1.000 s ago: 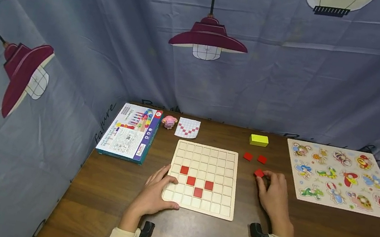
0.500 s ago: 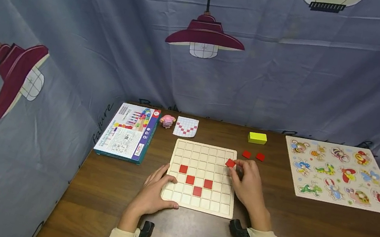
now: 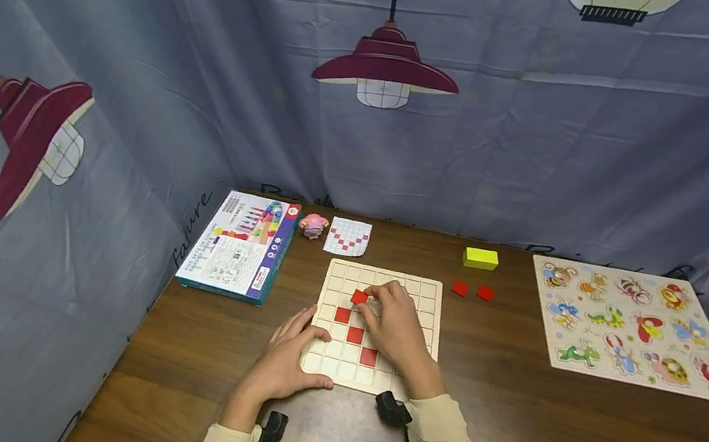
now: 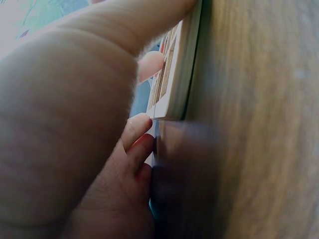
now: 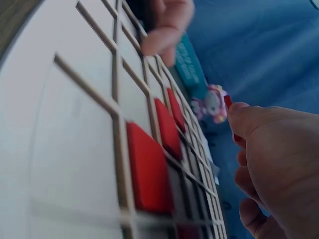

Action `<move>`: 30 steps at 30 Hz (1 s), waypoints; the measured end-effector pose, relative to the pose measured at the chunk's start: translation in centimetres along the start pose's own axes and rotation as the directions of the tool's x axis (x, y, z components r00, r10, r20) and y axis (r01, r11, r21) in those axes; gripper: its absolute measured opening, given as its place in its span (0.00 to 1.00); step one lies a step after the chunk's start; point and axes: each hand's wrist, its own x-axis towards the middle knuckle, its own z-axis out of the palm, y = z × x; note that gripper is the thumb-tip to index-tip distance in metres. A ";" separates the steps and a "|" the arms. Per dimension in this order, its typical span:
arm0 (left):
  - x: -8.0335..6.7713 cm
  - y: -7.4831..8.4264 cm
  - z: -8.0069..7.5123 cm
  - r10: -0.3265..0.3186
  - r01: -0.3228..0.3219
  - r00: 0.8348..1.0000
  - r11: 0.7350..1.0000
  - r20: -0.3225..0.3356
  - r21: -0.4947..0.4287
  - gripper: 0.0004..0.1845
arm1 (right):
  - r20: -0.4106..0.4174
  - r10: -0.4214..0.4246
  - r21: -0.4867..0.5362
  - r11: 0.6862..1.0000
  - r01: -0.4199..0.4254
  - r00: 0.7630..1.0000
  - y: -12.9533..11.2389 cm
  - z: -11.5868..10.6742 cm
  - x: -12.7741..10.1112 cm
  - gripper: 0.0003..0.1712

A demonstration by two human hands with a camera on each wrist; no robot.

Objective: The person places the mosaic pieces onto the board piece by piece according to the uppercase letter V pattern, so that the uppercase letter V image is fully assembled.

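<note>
A pale wooden grid board [image 3: 337,271] lies on the table, with red square tiles in some cells, such as the red tile [image 3: 368,357] near the front. My left hand [image 3: 281,367] grips its front left corner, the thumb along the front edge and the fingers at the left side. Over the board, my right hand [image 3: 402,331] pinches a red square tile [image 3: 359,297] between thumb and fingertips. From the right wrist view, that tile appears raised off the board. The right hand and forearm hide part of the board's right half. Two loose red tiles [image 3: 485,294] lie right of the board.
Behind the board are a paper pattern card [image 3: 348,237] and a small pink figure [image 3: 314,226]. A game box [image 3: 237,247] sits at the left. Back right are a yellow block [image 3: 480,258] and an insect puzzle board [image 3: 639,327]. A grey curtain [image 3: 478,156] closes off the back.
My right hand has picked up a red tile from the table right of the board and carried it left over the grid. My left hand has stayed at the board's corner.
</note>
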 end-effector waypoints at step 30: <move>0.0 -0.1 -0.1 0.033 -0.033 0.999 0.999 -0.016 -0.001 0.35 | 0.163 0.041 -0.086 0.996 -0.027 0.986 -3.0 3.8 3.6 0.16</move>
